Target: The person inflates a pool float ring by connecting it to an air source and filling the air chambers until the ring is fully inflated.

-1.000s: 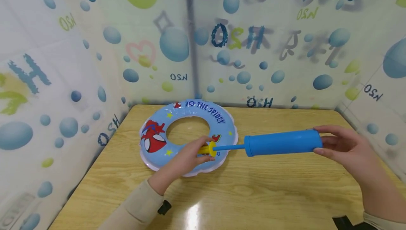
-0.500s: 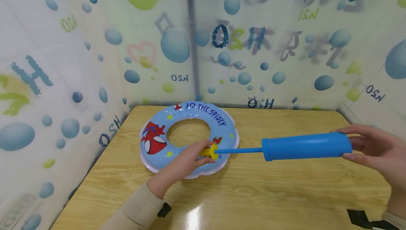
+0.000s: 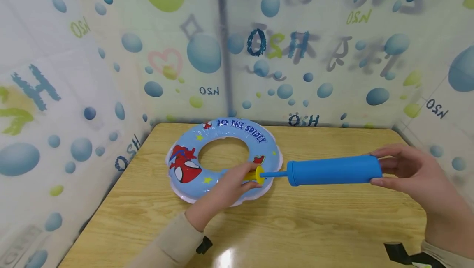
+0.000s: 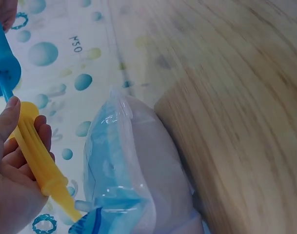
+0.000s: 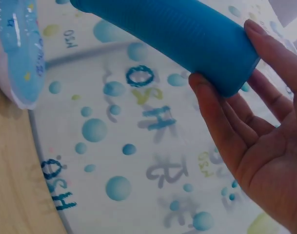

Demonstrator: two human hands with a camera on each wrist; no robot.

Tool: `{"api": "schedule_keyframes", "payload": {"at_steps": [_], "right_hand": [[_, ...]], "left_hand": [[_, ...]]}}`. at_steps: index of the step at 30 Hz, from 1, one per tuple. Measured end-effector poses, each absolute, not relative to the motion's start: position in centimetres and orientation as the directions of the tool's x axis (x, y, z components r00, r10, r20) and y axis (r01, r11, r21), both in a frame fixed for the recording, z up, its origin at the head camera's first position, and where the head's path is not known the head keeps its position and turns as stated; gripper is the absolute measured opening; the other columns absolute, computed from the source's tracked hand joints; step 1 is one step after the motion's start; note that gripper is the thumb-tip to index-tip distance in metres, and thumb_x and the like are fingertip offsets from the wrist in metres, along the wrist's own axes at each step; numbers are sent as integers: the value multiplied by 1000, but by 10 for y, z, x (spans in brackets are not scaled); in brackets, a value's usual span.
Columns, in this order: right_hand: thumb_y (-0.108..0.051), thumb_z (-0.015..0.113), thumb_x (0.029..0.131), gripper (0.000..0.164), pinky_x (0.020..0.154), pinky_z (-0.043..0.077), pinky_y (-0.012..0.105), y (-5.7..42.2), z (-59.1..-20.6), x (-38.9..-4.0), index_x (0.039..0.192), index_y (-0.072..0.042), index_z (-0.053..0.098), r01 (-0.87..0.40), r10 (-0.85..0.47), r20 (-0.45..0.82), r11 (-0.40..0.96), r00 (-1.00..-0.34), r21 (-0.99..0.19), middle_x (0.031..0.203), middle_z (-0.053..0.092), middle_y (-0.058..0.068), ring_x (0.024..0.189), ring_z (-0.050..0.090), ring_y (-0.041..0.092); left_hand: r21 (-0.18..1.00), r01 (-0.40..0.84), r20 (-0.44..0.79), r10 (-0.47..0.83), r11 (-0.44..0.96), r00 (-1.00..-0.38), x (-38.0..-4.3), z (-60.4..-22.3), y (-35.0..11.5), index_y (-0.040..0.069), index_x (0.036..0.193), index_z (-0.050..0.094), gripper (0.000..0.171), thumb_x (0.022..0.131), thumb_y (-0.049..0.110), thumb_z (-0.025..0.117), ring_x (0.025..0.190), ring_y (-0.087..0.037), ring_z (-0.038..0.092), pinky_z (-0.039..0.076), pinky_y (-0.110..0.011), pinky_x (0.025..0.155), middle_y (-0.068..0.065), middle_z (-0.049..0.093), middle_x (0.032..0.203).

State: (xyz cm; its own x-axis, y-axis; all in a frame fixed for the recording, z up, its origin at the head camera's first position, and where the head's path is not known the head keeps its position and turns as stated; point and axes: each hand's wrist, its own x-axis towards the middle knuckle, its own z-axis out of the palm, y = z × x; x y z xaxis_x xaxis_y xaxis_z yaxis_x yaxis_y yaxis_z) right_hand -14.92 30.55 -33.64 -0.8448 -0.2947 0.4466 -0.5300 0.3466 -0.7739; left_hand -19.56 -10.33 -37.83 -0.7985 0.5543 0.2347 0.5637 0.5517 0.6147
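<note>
A blue hand pump [image 3: 335,170] lies level in the air above the table, its thin rod [image 3: 275,174] partly showing. My left hand [image 3: 231,181] grips the pump's yellow end piece [image 4: 36,151], with the thumb along it. My right hand [image 3: 411,173] pinches the far end of the blue barrel [image 5: 187,39] between thumb and fingers. Under my left hand sits an inflated light blue swim ring [image 3: 185,149] printed with a red masked figure. In the left wrist view the yellow tip [image 4: 69,207] reaches a clear valve [image 4: 84,205] on the ring; I cannot tell whether it is inside.
The wooden table [image 3: 314,227] carries the ring on its left half. A patterned cloth wall [image 3: 326,62] with bubble prints closes off the back, and similar cloth stands at both sides.
The barrel first moved right, lengthening the bare rod, then came back left with my right hand, shortening it. My left hand and the ring have shifted slightly right.
</note>
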Motion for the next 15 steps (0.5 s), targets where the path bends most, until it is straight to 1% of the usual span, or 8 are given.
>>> {"api": "schedule_keyframes", "payload": {"at_steps": [2,5,10,15], "right_hand": [[23,67,78,53,68,57,30,290,-332,-150,125,2,56,-484,-275,410,311,-870,-818,115,61,3,92,67,14],[19,68,79,48,67,57,28,270,-329,-151,122,-3,58,-447,-278,366,337,-888,-829,112,62,-1,90,68,12],[12,71,82,43,69,57,29,247,-331,-154,120,-3,58,-430,-295,337,359,-894,-828,110,62,-4,90,67,12],[12,69,83,44,71,56,29,239,-334,-154,123,-2,57,-445,-282,362,341,-889,-828,114,61,-3,92,67,12]], "left_hand": [[628,558,233,554,542,-799,-196,-379,-100,5,120,56,35,90,15,70,94,-16,57,50,-27,85,-1,62,105],[653,546,224,555,525,-801,-197,-379,-96,5,122,55,36,90,15,69,93,-16,56,50,-26,84,-1,61,106],[649,576,247,579,496,-777,-197,-380,-92,2,123,53,39,89,12,69,95,-18,56,50,-27,84,-5,61,110],[633,608,263,606,479,-751,-199,-378,-92,-1,125,50,41,90,9,69,97,-20,57,50,-29,86,-8,61,112]]}}
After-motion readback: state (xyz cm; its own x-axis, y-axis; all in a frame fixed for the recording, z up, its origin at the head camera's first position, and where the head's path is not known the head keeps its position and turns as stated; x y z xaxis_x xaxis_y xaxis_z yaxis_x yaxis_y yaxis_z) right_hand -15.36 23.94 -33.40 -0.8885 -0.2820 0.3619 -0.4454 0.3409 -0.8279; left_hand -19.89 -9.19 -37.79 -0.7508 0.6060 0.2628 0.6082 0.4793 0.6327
